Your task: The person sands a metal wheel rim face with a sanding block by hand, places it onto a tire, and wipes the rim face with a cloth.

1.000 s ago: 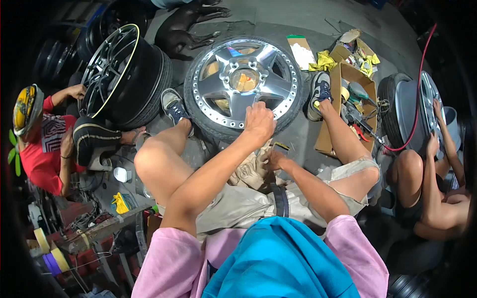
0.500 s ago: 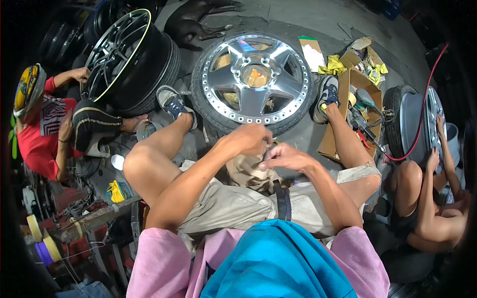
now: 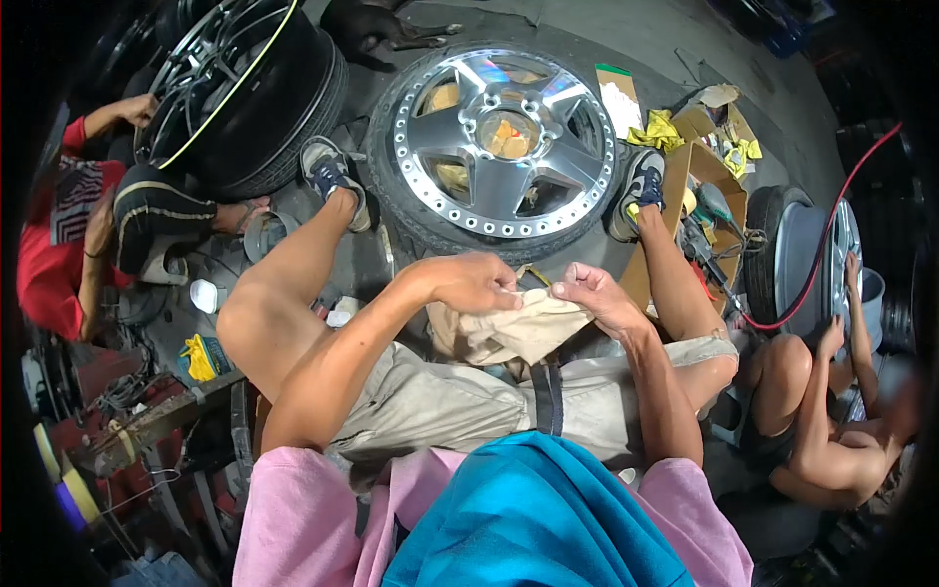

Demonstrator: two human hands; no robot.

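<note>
A beige cloth [image 3: 523,331] is stretched between my two hands above my lap. My left hand [image 3: 476,284] pinches its upper left edge, fingers curled. With thumb and fingers pressed together, my right hand [image 3: 595,296] grips its upper right edge. Beyond them a polished star-spoked wheel rim [image 3: 497,186] lies flat inside a black tire [image 3: 391,196], between my feet. Neither hand touches the wheel.
A cardboard box [image 3: 706,161] of tools stands right of my right shoe. A red hose [image 3: 834,220] hangs at the right, near a person [image 3: 822,430] handling another wheel. On the left, a person in red [image 3: 59,264] holds a large upright wheel [image 3: 264,108]. A dark dog lies behind.
My left hand has drawn back from the rim to my lap. Both hands have taken hold of the cloth, and it has been lifted and spread between them.
</note>
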